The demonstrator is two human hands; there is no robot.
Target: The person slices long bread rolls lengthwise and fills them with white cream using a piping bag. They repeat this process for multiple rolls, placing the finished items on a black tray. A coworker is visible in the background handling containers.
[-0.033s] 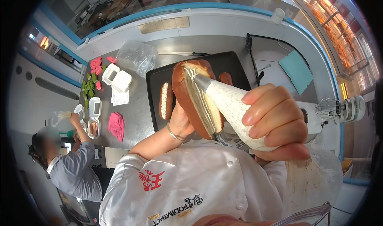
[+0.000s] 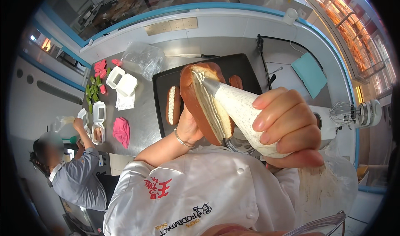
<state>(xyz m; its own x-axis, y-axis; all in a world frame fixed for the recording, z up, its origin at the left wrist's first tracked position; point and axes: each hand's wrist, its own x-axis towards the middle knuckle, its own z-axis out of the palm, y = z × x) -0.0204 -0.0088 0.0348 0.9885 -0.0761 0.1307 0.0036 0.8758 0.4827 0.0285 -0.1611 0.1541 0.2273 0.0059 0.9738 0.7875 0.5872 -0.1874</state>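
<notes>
While my left hand [image 2: 189,125] cradles the split bun [image 2: 200,103] from below, its grip closed on the crust, my right hand [image 2: 287,125] squeezes the piping bag [image 2: 243,111] of speckled cream, fingers wrapped tight around it. Its tip sits at the far end of the bun's cream-lined opening. Both hover above the black tray [image 2: 160,90] on the steel counter [image 2: 141,111], where another filled bun [image 2: 172,105] lies. A co-worker [image 2: 73,169] stands at my left.
</notes>
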